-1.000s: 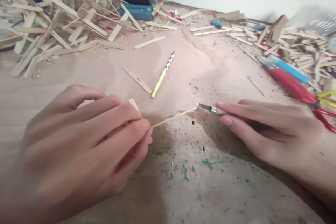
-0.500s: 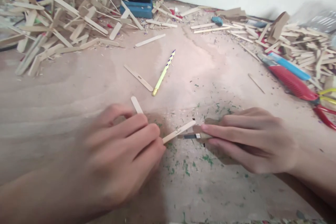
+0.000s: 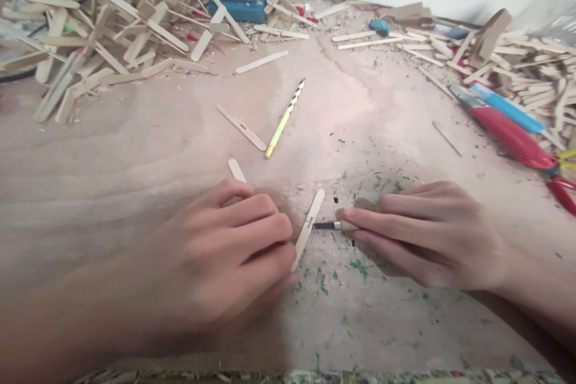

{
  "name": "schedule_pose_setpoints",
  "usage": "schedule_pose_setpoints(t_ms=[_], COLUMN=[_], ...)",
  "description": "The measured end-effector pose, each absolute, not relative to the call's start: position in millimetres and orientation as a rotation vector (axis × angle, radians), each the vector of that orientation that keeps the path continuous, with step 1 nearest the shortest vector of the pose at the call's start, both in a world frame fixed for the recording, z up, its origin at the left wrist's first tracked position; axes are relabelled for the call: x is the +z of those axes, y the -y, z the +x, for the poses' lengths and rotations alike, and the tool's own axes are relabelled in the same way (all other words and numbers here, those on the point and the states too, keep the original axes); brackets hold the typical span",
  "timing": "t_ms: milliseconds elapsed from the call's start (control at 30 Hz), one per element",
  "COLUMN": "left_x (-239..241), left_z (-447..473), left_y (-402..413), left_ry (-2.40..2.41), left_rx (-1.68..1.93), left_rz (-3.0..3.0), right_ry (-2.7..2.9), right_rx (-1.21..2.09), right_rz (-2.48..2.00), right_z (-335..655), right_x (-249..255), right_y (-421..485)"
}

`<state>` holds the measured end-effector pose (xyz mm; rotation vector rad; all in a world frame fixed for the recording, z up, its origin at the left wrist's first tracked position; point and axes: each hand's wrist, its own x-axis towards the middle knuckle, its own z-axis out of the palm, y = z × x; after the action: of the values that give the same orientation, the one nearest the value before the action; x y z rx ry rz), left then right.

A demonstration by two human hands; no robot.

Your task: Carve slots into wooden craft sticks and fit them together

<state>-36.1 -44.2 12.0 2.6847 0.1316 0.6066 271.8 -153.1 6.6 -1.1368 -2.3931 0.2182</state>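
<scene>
Carving chisel meets a part-worked craft stick

The craft stick lies nearer the person than the yellow spiral-patterned pencil, slanting up and to the right, with a small cut mark at its middle. That cut looks begun rather than finished; whether it goes right through is too small to tell. Just left of the pencil's near end, a slotted stick already carries a narrow opening at its middle, so that piece seems further along.

The left hand, below and left of the pencil, is palm-down with fingers curled over the stick's near end, holding it; whether by pinching or pressing cannot be told. The right hand, below and right of the pencil, lies low on its side, thumb and forefinger closed around the chisel's handle. The blade points left, its tip at the stick's edge beside the mark.
</scene>
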Motion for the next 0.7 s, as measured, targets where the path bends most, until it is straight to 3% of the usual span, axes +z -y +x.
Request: schedule_pose_setpoints(t_ms=[400,700], left_x=[1.4,0.3], left_z=[-32.6,-32.7], left_y=[47.3,46.9], left_ry=[-0.369,-0.37], left_rx=[0.312,0.35], left_rz=[2.826,2.799], right_ry=[2.443,2.489], right_rx=[0.233,0.233], right_rz=[-1.099,-1.102], right_z=[273.2,267.6], right_x=[5.5,16.9], right_y=[153.3,151.0])
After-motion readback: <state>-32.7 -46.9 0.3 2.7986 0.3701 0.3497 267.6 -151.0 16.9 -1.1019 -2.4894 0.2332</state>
